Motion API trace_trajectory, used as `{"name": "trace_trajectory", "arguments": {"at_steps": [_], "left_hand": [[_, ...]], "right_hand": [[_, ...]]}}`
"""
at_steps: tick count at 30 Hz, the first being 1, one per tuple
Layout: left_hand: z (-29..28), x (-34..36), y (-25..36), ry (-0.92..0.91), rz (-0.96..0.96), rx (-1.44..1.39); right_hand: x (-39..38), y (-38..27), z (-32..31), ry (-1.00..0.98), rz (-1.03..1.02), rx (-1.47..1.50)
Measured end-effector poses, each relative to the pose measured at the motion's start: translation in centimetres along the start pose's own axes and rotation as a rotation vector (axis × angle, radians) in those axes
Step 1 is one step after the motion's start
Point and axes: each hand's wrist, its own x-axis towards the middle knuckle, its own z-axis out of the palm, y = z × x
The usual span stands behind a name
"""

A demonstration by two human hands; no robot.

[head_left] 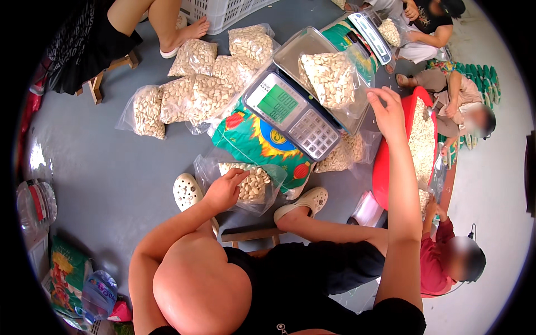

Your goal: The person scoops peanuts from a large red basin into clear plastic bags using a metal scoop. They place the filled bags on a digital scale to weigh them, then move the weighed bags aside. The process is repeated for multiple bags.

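My left hand (224, 190) reaches over an open clear bag (262, 190) of pale, bean-like or nut-like pieces, its fingers stretched out at the pieces; nothing shows held in it. The bag sits low between my feet. My right hand (389, 111) hovers by the right edge of a digital scale (293, 116), fingers loosely bent and apart, holding nothing. On the scale's metal pan (304, 44) rests a filled clear bag (330, 79) of the same pieces, its loose plastic end toward my right hand. The lit green display faces me.
The scale stands on a green printed sack (251, 139). Several filled bags (209, 95) lie beyond it to the left; another bag (335, 156) lies at its right. A red tub (410, 151) of pale pieces stands at right. Other people sit nearby, one at a second scale (369, 38).
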Motion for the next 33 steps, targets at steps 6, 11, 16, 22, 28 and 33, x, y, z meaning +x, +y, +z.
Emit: {"name": "trace_trajectory", "arguments": {"at_steps": [6, 11, 16, 22, 28, 33], "left_hand": [[0.1, 0.1, 0.1, 0.024, 0.033, -0.009], [0.0, -0.1, -0.4, 0.023, 0.007, -0.006], [0.5, -0.3, -0.8, 0.009, 0.015, -0.017], [0.4, -0.2, -0.8, 0.026, 0.032, 0.013], [0.0, -0.8, -1.0, 0.017, 0.003, -0.010], [0.4, -0.4, -1.1, 0.020, 0.018, -0.032]], "right_hand": [[4.6, 3.1, 1.9, -0.474, 0.237, -0.284], [6.0, 0.1, 1.2, -0.154, 0.130, -0.372], [7.6, -4.7, 3.5, -0.335, 0.196, -0.431], [9.0, 2.2, 6.2, -0.471, 0.395, 0.009], [9.2, -1.6, 4.1, -0.157, 0.306, 0.579], [9.2, -10.0, 0.6, -0.086, 0.309, 0.923]]}}
